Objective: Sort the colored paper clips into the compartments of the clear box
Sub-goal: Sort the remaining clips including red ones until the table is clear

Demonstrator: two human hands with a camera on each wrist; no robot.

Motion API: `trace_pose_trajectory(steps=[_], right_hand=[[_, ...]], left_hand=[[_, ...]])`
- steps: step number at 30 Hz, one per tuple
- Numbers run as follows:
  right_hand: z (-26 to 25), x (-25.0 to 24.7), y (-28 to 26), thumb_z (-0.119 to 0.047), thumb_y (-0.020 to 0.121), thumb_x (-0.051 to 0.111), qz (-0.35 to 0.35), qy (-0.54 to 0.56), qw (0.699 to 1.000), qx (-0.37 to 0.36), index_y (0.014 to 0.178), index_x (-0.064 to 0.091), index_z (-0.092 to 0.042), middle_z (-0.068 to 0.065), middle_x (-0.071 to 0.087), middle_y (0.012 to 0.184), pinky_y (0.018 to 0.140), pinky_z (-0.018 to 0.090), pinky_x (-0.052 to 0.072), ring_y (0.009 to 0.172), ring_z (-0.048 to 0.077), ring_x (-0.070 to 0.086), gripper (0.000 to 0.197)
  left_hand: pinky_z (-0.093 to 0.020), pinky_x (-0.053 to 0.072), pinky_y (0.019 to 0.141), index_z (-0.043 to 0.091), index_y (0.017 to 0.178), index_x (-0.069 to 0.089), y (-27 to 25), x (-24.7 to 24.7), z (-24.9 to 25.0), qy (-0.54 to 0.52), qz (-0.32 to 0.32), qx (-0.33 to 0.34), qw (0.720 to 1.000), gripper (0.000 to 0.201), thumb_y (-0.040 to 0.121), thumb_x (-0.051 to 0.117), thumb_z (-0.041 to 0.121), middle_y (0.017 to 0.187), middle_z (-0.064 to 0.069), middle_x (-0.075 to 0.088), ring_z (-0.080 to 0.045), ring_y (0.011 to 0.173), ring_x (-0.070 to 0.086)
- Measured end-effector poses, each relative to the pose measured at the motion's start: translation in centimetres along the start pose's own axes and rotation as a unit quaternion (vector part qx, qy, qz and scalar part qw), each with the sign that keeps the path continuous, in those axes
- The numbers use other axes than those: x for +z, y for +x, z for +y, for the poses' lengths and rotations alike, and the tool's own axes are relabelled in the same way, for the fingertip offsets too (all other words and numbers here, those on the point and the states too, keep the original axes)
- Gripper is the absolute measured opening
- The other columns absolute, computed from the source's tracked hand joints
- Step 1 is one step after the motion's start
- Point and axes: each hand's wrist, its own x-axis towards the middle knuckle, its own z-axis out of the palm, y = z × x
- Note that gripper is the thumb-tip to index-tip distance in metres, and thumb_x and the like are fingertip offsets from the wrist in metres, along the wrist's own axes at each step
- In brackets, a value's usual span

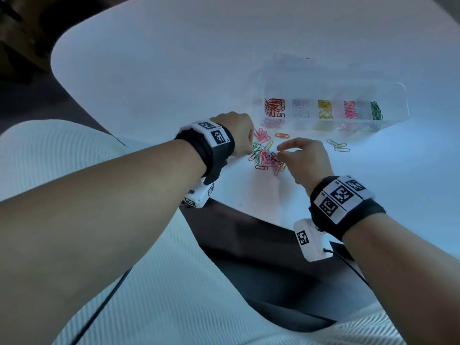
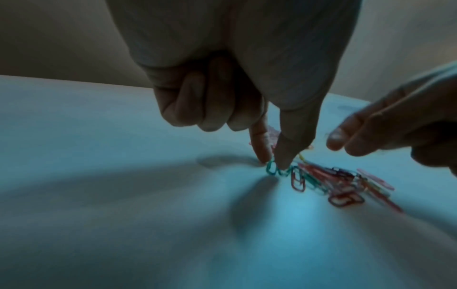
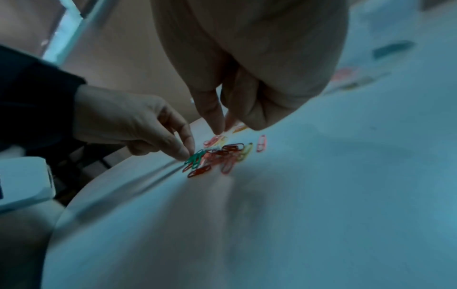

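A loose pile of colored paper clips (image 1: 266,154) lies on the white table (image 1: 174,70) near its front edge. My left hand (image 1: 250,151) reaches into the pile's left side, thumb and index finger pinching a green paper clip (image 2: 272,169) that still touches the table; the other fingers are curled. My right hand (image 1: 282,149) hovers over the pile's right side, fingers relaxed, nothing held. The clear box (image 1: 395,95) stands behind, its compartments holding red (image 1: 273,108), pale (image 1: 300,108), yellow (image 1: 324,109), pink (image 1: 349,109) and green clips (image 1: 376,110).
A few stray clips (image 1: 338,145) lie right of the pile, and a single orange clip (image 1: 282,135) lies just behind it. The table's curved front edge (image 1: 224,205) runs close under both wrists. A black cable (image 1: 348,265) hangs from the right wrist camera.
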Motion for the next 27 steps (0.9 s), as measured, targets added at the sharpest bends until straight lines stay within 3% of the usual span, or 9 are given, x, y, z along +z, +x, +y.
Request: trace_pose_trajectory(steps=[3,7,14,17,20,22,23,25,27], right_hand=[[-1.4,0.8,-0.1,-0.022,0.080,0.073,-0.016,-0.087,0.994,-0.058,0.089,0.073,-0.022,-0.009,0.065,0.094,0.048,0.010,0.038,0.059,0.002,0.054,0.008],[-2.6,1.8,-0.2,-0.039,0.077,0.077,-0.038,-0.210,0.974,-0.076,0.090,0.072,-0.026,-0.002,0.067,0.093,0.070,0.027,0.051,0.083,0.019,0.064,0.019],[-2.8,2.2,0.6,-0.027,0.080,0.067,-0.032,-0.268,0.961,-0.066,0.086,0.073,-0.024,0.004,0.069,0.085,0.069,0.030,0.056,0.076,0.025,0.067,0.009],[-1.8,1.5,1.0,-0.026,0.082,0.065,-0.024,-0.191,0.979,-0.060,0.078,0.069,-0.024,-0.001,0.066,0.079,0.062,0.028,0.055,0.064,0.018,0.065,0.006],[-0.9,0.9,0.9,-0.026,0.086,0.064,-0.027,-0.115,0.992,-0.053,0.079,0.064,-0.021,-0.005,0.059,0.070,0.050,0.021,0.038,0.056,0.008,0.053,0.008],[-0.3,0.5,0.5,-0.020,0.087,0.061,-0.059,0.063,0.996,0.029,0.069,0.058,-0.018,-0.002,0.052,0.063,0.043,0.019,0.029,0.045,0.011,0.041,0.017],[-0.1,0.3,0.2,-0.016,0.087,0.055,-0.093,0.195,0.972,0.092,0.062,0.052,-0.018,-0.001,0.043,0.059,0.041,0.019,0.023,0.040,0.012,0.030,0.025],[0.1,-0.3,-0.3,-0.015,0.085,0.040,-0.159,0.393,0.887,0.184,0.058,0.036,-0.020,-0.001,0.026,0.057,0.041,0.020,0.012,0.040,0.013,0.014,0.028],[-0.1,-0.6,-0.6,-0.017,0.079,0.033,-0.204,0.447,0.846,0.206,0.061,0.026,-0.021,-0.003,0.018,0.055,0.040,0.020,0.010,0.039,0.012,0.011,0.020]], left_hand=[[-0.021,0.037,0.052,0.026,0.081,0.068,0.1,0.5,-0.5,0.002,0.006,-0.007,1.000,0.006,0.076,0.069,0.029,0.078,0.009,0.066,-0.018,0.072,0.062],[-0.023,0.046,0.058,0.024,0.079,0.071,0.2,0.5,-0.4,0.001,0.021,-0.015,1.000,0.008,0.074,0.071,0.030,0.075,0.005,0.068,-0.022,0.070,0.066],[-0.037,0.060,0.071,0.019,0.079,0.071,0.3,0.8,-0.3,-0.036,-0.006,-0.035,0.999,0.009,0.074,0.066,0.024,0.077,0.000,0.071,-0.025,0.074,0.070],[-0.035,0.058,0.074,0.016,0.088,0.070,0.4,0.8,-0.3,-0.036,-0.011,-0.032,0.999,0.017,0.077,0.068,0.029,0.084,-0.002,0.071,-0.026,0.079,0.069],[-0.031,0.050,0.068,0.011,0.088,0.065,0.3,0.9,-0.5,-0.007,-0.014,-0.032,0.999,0.026,0.081,0.062,0.035,0.085,-0.004,0.067,-0.027,0.077,0.064],[-0.027,0.039,0.059,0.010,0.075,0.054,0.3,0.9,-0.6,-0.020,-0.019,-0.043,0.999,0.029,0.087,0.049,0.036,0.078,-0.005,0.058,-0.025,0.067,0.053],[-0.027,0.034,0.056,0.011,0.070,0.047,0.3,0.7,-0.5,-0.043,-0.018,-0.055,0.997,0.032,0.090,0.042,0.035,0.076,-0.006,0.054,-0.023,0.063,0.048],[-0.029,0.032,0.057,0.011,0.066,0.043,0.2,0.0,-0.2,-0.102,0.002,-0.074,0.992,0.035,0.092,0.035,0.033,0.071,-0.008,0.050,-0.023,0.061,0.044],[-0.030,0.030,0.055,0.011,0.063,0.041,0.1,-1.1,0.2,-0.132,0.040,-0.064,0.988,0.037,0.093,0.033,0.030,0.065,-0.007,0.045,-0.024,0.058,0.040]])
